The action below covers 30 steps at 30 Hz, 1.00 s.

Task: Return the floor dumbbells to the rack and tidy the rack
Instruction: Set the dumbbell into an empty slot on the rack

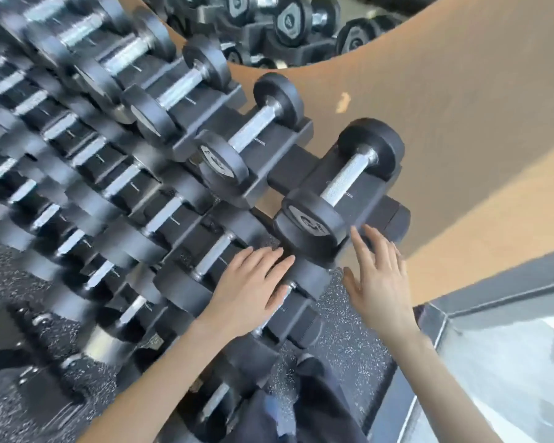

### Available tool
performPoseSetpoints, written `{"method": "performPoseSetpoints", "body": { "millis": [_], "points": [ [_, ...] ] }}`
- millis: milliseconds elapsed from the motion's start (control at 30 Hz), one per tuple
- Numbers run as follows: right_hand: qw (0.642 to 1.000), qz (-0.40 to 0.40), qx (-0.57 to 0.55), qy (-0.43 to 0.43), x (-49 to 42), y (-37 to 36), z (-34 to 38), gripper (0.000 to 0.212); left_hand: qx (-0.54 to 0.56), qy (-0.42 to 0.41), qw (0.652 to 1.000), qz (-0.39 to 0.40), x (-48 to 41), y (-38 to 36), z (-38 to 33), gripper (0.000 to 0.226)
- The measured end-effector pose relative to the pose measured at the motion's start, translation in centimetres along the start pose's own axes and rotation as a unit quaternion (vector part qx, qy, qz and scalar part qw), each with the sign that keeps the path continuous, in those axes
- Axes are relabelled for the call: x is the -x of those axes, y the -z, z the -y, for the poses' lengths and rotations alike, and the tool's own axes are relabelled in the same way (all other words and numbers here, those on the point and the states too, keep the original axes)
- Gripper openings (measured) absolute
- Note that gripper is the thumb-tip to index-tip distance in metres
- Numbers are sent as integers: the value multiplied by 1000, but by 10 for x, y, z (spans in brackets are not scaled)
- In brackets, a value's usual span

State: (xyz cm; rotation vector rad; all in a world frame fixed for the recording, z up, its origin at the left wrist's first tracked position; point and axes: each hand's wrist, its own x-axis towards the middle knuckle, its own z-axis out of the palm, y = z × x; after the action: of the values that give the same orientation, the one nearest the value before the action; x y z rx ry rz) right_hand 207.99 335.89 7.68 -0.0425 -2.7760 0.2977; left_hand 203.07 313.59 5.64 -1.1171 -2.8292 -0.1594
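Observation:
A tiered black dumbbell rack (288, 164) runs from upper left to right, filled with several black round-headed dumbbells with chrome handles. The end dumbbell (339, 187) on the top tier rests in its cradle at the right. My left hand (250, 292) lies flat, fingers spread, on a dumbbell (211, 260) of the middle tier, holding nothing. My right hand (378, 273) hovers open just below and right of the end dumbbell's near head, fingertips close to it. Lower-tier dumbbells (135, 311) are partly hidden under my left forearm.
Speckled black rubber floor (343, 334) shows below the rack's end. A brown wall (445, 107) stands behind, with a round mirror (285, 27) reflecting more dumbbells. A grey window frame (454, 314) sits at lower right. The left side is motion-blurred.

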Motion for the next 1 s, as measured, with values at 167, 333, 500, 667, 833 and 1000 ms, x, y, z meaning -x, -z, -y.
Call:
{"method": "performPoseSetpoints", "body": {
  "millis": [167,333,500,667,833,1000],
  "points": [
    [995,45,38,-81,88,-11,34,74,-2,-74,997,23,37,-9,9,50],
    [980,122,88,-127,159,-16,64,75,24,-36,998,41,88,-8,2,53],
    [978,156,91,-107,206,-19,98,79,16,-34,995,90,147,-16,-5,55],
    [981,159,67,-86,240,-16,126,82,3,-12,996,85,206,-12,-12,55],
    [983,160,51,-75,270,-7,144,78,-37,-26,995,87,253,-1,-14,57],
    [990,123,22,-68,279,18,157,72,-44,-43,996,62,278,16,-14,56]
  ]
}}
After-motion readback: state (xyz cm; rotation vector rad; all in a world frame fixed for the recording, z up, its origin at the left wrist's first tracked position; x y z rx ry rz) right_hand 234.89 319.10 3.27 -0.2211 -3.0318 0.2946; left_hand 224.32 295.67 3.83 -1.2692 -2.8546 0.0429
